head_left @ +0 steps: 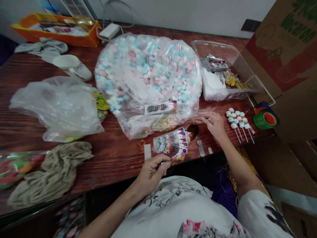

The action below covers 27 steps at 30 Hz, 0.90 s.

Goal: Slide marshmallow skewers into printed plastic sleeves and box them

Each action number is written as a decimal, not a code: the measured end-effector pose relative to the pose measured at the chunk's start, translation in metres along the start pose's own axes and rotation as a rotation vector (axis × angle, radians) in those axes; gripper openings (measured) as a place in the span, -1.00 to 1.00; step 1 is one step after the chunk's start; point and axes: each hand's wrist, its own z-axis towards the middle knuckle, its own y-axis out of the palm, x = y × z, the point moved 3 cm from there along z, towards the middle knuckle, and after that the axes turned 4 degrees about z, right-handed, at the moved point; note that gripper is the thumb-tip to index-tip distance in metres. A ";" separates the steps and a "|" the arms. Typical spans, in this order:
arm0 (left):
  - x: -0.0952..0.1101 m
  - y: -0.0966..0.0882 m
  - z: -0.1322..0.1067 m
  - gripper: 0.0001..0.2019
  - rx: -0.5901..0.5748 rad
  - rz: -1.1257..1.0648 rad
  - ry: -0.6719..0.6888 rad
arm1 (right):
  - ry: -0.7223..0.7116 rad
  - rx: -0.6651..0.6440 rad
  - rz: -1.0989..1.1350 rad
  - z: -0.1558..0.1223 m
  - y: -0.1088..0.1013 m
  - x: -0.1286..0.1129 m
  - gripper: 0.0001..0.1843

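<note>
My left hand (151,172) is closed in a pinch near the table's front edge, holding the lower end of a small clear packet with a colourful printed header (173,143). My right hand (213,124) rests on the wooden table (116,155), fingers curled together on a thin brownish strip (195,127) next to the packet; what it grips is hard to make out. A large clear bag of pink, blue and white marshmallows (148,72) lies just beyond both hands. A row of marshmallow sticks (239,122) lies right of my right hand.
A clear plastic box (245,71) of supplies stands at the back right, a green tape roll (265,119) beside a cardboard carton (287,56). On the left lie a crumpled plastic bag (56,105), a white cup (71,66), an olive cloth (49,175) and an orange box (56,28).
</note>
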 end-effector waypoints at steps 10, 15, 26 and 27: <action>-0.017 0.003 -0.012 -0.67 0.074 -0.470 -0.382 | 0.061 -0.185 -0.249 0.022 0.027 0.024 -0.76; -0.025 -0.009 -0.020 -0.70 0.143 -0.648 -0.442 | 0.081 0.043 0.227 0.008 0.016 0.031 -0.80; -0.034 -0.020 -0.030 -0.73 0.177 -0.803 -0.391 | 0.186 0.387 0.453 -0.044 0.006 -0.031 -0.86; -0.035 -0.021 -0.030 -0.74 0.194 -0.802 -0.386 | 0.144 0.388 0.457 -0.053 0.009 -0.052 -0.90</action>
